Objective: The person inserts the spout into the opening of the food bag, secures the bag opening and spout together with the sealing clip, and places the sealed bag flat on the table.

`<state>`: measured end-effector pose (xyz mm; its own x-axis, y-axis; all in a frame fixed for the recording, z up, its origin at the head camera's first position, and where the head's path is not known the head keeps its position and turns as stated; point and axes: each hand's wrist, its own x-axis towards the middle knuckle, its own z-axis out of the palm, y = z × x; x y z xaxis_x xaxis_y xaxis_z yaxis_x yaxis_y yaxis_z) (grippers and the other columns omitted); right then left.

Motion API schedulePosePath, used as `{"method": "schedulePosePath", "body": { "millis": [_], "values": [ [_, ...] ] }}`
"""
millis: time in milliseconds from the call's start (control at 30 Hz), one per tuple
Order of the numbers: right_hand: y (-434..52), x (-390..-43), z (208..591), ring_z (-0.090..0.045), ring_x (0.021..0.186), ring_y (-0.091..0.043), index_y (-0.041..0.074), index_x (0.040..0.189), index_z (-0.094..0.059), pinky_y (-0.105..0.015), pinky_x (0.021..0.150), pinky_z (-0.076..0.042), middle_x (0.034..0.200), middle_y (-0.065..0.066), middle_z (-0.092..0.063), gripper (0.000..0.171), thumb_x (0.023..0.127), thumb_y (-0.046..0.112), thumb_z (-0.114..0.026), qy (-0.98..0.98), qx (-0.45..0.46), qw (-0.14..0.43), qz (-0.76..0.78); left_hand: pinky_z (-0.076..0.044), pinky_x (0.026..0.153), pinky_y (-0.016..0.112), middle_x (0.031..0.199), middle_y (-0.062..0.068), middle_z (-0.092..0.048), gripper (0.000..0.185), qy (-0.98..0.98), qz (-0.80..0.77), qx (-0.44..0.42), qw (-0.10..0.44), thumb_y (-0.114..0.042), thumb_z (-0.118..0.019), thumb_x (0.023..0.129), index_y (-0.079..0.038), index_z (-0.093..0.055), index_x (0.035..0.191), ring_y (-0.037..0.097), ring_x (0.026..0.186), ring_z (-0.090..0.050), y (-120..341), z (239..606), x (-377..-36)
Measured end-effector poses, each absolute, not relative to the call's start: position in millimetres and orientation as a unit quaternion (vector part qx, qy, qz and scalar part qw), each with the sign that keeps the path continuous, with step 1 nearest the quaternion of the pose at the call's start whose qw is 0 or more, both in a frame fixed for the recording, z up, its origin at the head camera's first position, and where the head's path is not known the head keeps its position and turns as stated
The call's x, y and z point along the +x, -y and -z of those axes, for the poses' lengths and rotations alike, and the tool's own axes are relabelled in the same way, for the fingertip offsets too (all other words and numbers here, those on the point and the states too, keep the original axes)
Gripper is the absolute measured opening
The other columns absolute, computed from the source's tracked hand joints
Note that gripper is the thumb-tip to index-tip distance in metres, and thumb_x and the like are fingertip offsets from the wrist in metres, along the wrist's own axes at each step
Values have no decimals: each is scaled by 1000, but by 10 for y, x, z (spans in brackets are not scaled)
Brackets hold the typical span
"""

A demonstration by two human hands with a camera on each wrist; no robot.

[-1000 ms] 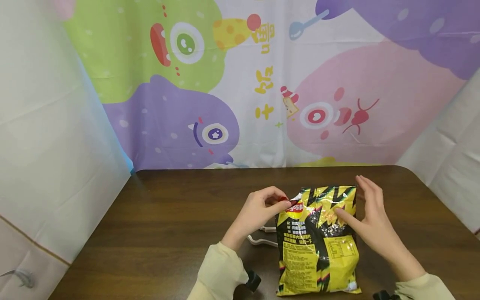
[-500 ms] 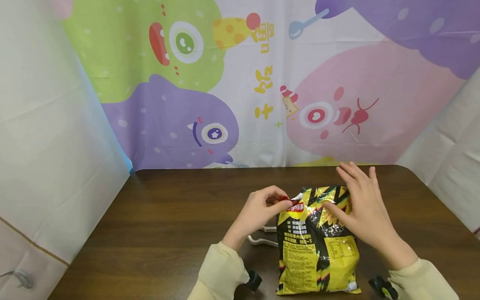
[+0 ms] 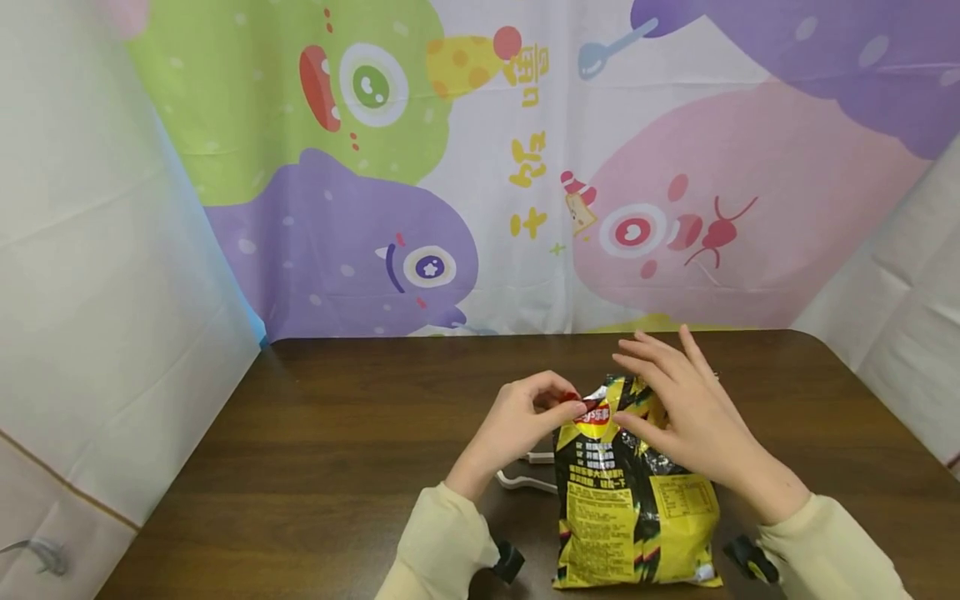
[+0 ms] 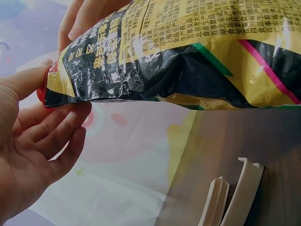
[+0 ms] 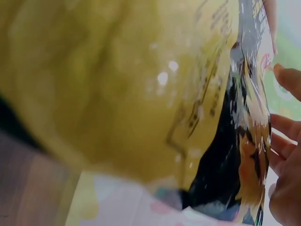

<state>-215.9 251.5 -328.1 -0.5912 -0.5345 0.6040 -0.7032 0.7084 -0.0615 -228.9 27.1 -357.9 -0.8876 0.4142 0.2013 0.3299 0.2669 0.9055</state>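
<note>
A yellow and black bag of potato chips (image 3: 603, 525) with a red Lay's logo stands upright, its printed back toward the head camera. My left hand (image 3: 517, 421) pinches its upper left corner between thumb and fingers, which the left wrist view shows from the side. Spread fingers of my right hand (image 3: 697, 412) reach behind the bag's top edge, while the thumb lies in front near the logo. The right wrist view has the bag (image 5: 117, 94) large and blurred, with the right hand (image 5: 287, 183) along its crinkled top.
Behind the bag's left side, two slim off-white plastic pieces (image 3: 528, 482), shaped like bag clips, lie on the dark wooden table (image 3: 337, 467). A cartoon-printed curtain (image 3: 525, 275) hangs at the table's back edge, with white cloth walls (image 3: 112, 250) at the sides.
My right hand has moved left along the bag's top, from its right edge toward the logo, now covering more of the upper right part. The left hand and bag have stayed nearly still.
</note>
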Motion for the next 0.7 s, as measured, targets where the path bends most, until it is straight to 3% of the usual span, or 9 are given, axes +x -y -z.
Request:
{"method": "schedulePosePath", "body": {
  "millis": [300,700],
  "values": [
    [-2415,-2188,3272,-41,124,-26,9,118,-58,-52,109,1,123,-6,-56,68,69,56,-68,876,388,261,-122,-47,64,23,84,-5,-63,17,-798,-551,242,30,-33,-64,84,-19,-64,93,7,73,-57,-261,3571,-2288],
    [-2393,-2217,3231,-56,103,-19,13,107,-62,-54,108,4,103,0,-64,56,69,54,-69,877,385,269,-105,-47,66,22,90,4,-65,13,-798,-547,244,65,-20,-62,87,-11,-64,96,9,76,-58,-250,3253,-2089]
  ]
}}
